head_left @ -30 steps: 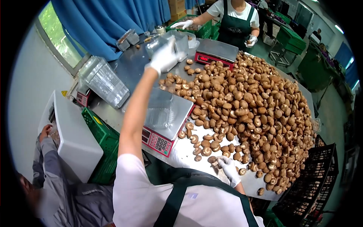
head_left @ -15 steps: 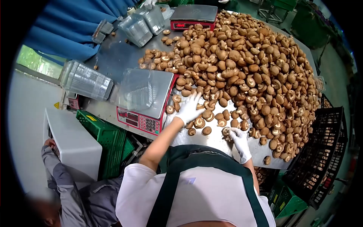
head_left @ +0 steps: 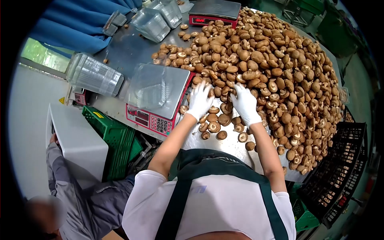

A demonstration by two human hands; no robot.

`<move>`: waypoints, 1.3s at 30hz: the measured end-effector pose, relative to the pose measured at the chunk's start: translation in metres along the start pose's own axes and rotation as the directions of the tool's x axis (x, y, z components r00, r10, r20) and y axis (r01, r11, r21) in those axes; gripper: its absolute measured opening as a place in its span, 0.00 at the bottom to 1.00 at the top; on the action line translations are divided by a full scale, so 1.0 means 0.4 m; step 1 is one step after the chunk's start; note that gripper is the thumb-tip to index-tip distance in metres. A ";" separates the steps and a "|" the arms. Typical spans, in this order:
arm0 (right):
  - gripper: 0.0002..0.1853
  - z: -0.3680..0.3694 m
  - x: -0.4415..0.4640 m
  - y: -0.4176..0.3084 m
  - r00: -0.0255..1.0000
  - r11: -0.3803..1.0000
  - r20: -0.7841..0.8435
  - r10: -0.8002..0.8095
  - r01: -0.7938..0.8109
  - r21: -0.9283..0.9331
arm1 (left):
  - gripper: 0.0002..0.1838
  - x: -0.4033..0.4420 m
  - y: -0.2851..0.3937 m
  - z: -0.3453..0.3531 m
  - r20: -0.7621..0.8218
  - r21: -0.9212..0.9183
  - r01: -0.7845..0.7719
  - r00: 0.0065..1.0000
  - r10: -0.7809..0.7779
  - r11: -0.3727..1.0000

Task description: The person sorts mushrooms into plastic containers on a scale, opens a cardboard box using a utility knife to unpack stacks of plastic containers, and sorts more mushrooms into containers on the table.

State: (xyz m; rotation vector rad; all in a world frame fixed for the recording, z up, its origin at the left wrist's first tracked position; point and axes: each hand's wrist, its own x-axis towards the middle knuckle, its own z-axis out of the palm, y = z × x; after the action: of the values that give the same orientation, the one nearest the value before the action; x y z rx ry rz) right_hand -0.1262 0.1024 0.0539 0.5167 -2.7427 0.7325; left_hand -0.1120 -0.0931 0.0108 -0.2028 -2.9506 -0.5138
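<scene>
Both my hands wear white gloves and reach to the near edge of a large heap of brown shiitake mushrooms (head_left: 276, 72). My left hand (head_left: 200, 101) lies over mushrooms with its fingers stretched out and somewhat apart. My right hand (head_left: 245, 105) rests against the heap, its fingers extended and touching mushrooms. Neither glove visibly grips one. Between and below the hands, several loose mushrooms (head_left: 214, 127) lie on the metal table (head_left: 200, 142), some with stems up. Left of my left hand, a clear plastic tray (head_left: 149, 95) sits on a red-framed scale (head_left: 175, 90).
A stack of clear trays (head_left: 96, 76) lies at the left, with more tray stacks (head_left: 150, 26) at the back. A second scale (head_left: 216, 12) stands behind. Green crates (head_left: 110, 136) and a person in grey (head_left: 76, 196) are at lower left; a black crate (head_left: 340, 168) stands right.
My right hand has let go of a mushroom near the table's front and moved up to the heap. My left hand has shifted slightly up. The view has shifted a little.
</scene>
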 end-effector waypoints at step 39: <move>0.24 0.043 -0.157 0.046 0.975 0.995 0.203 0.092 -0.083 -0.051 | 0.22 0.039 0.046 0.076 0.060 -0.039 -0.289 0.955 0.291 0.956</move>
State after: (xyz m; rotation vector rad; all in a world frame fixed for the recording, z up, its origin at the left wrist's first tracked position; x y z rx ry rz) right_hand -0.0794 0.1252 0.0110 0.4899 -2.9825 0.6734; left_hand -0.1277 -0.0637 -0.0091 -0.6571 -2.9008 -0.5175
